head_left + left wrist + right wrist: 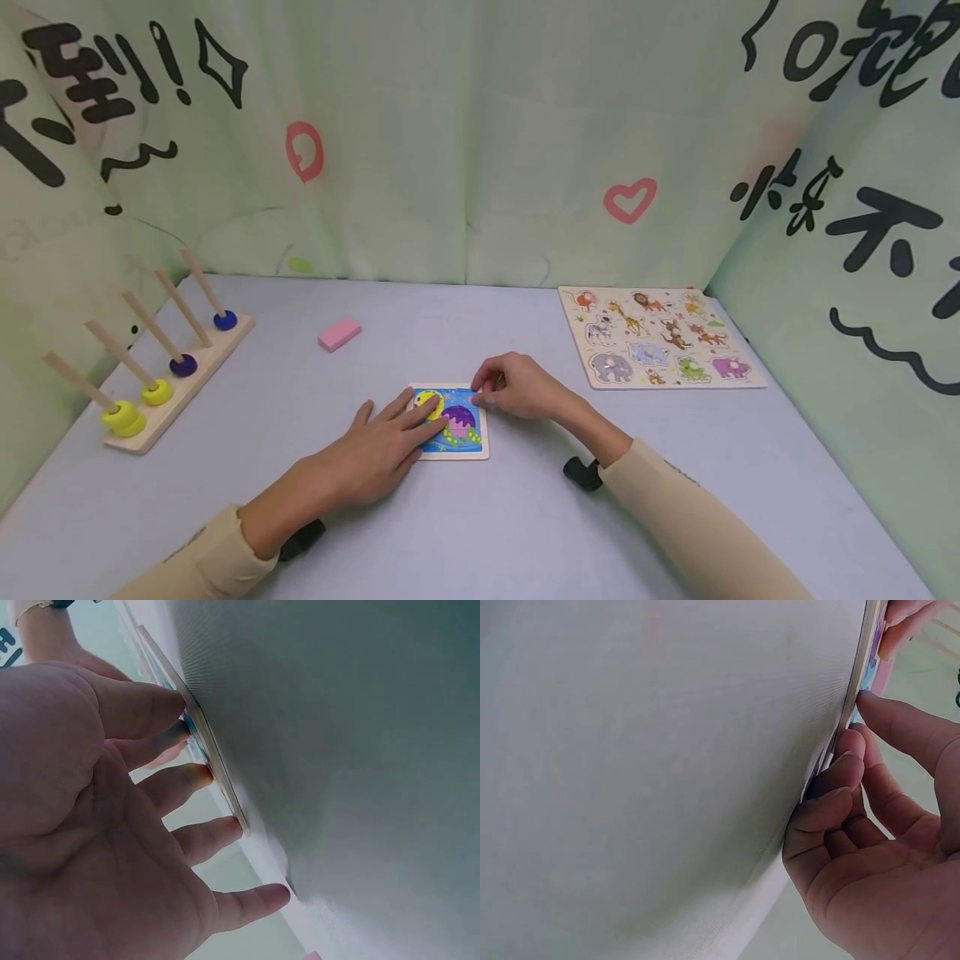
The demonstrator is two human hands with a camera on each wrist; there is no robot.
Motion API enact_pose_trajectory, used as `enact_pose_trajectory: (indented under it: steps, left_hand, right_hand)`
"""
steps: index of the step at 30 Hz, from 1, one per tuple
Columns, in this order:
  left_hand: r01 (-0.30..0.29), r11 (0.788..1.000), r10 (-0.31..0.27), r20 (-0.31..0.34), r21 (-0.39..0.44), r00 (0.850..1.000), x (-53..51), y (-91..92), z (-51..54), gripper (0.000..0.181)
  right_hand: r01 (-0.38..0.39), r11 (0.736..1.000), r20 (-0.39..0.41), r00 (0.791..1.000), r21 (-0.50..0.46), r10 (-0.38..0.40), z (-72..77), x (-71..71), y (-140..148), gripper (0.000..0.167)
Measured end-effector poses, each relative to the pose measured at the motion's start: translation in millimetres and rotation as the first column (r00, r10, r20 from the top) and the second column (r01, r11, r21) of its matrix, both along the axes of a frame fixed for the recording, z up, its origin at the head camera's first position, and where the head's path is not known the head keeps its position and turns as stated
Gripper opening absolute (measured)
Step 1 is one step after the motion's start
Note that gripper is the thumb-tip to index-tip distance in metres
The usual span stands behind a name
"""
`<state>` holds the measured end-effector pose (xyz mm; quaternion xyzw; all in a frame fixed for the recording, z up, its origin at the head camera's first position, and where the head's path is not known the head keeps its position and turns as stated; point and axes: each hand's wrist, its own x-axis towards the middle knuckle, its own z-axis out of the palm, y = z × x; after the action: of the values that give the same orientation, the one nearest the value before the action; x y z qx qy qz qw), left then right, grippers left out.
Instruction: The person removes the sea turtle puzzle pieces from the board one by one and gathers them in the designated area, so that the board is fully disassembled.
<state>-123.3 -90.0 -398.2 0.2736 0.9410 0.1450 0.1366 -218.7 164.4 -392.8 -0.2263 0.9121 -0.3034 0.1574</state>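
Left hand (378, 454) spread, right hand (517, 385) pinching: both meet at the picture puzzle (467, 436)

Here's the puzzle, flat on the pale table (420, 533), its yellow, purple and blue scene facing up. The left hand fans across its left side, fingertips on the picture, looking very much like an anchor. At the puzzle's far right corner, the right hand has thumb and index finger bent in on the edge, other fingers curled; whether they pinch a loose piece or just the wooden border (484, 442), I can't tell. No gap shows in the uncovered picture, so my call: we're at the final seating, or a check of that corner. Next, I'd say, calls for a flat, even press there with the left hand bracing. Around the puzzle: a pink block (340, 334) beyond it to the left, a peg stand (191, 367) well off to its left, an animal board (656, 340) beyond it to the right.
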Motion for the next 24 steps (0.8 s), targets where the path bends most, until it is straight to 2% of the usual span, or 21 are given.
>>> enact_pose_trajectory:
  steps: [24]
  left_hand:
    - [-0.005, 1.0, 0.005, 0.01, -0.016, 1.0, 0.0, 1.0, -3.1, 0.056]
  right_hand:
    - [0.032, 0.999, 0.047, 0.998, -0.026, -0.031, -1.5, -2.2, 0.6, 0.014]
